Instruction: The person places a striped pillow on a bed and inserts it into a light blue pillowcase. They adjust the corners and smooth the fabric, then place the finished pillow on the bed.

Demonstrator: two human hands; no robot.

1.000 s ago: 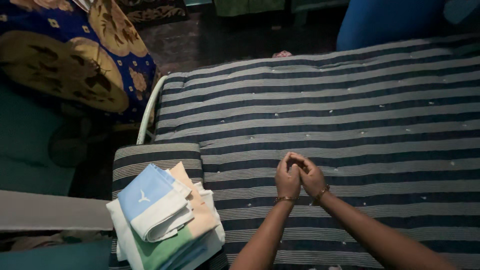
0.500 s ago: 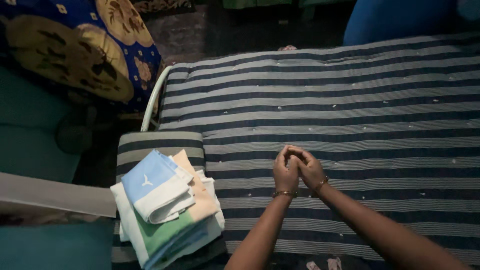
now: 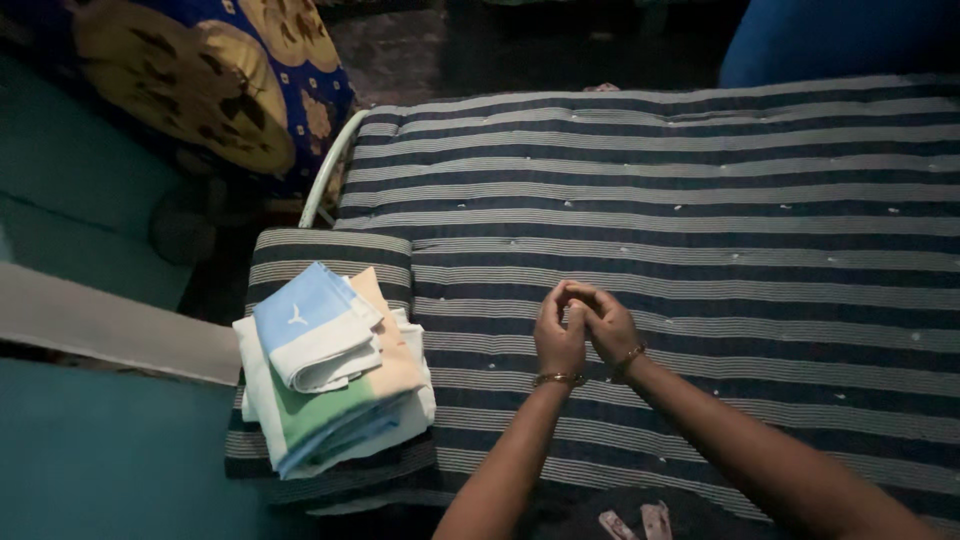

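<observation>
My left hand (image 3: 558, 335) and my right hand (image 3: 608, 322) are pressed together, fingers touching, just above the dark mattress with pale stripes (image 3: 700, 210). Neither hand holds anything that I can see. Each wrist wears a thin gold bangle. To the left of my hands a stack of folded cloths (image 3: 330, 370), blue, white, peach and green, lies on a striped pillow (image 3: 320, 250) at the mattress's left end.
A blue cloth with large yellow flower shapes (image 3: 210, 75) hangs at the upper left. A pale metal bed rail (image 3: 322, 170) curves by the mattress corner. A blue object (image 3: 830, 40) stands at the top right. Teal surfaces (image 3: 110, 460) fill the left side.
My hands stay joined in nearly the same spot over the mattress. The view has drifted slightly, so the cloth stack sits a little further right.
</observation>
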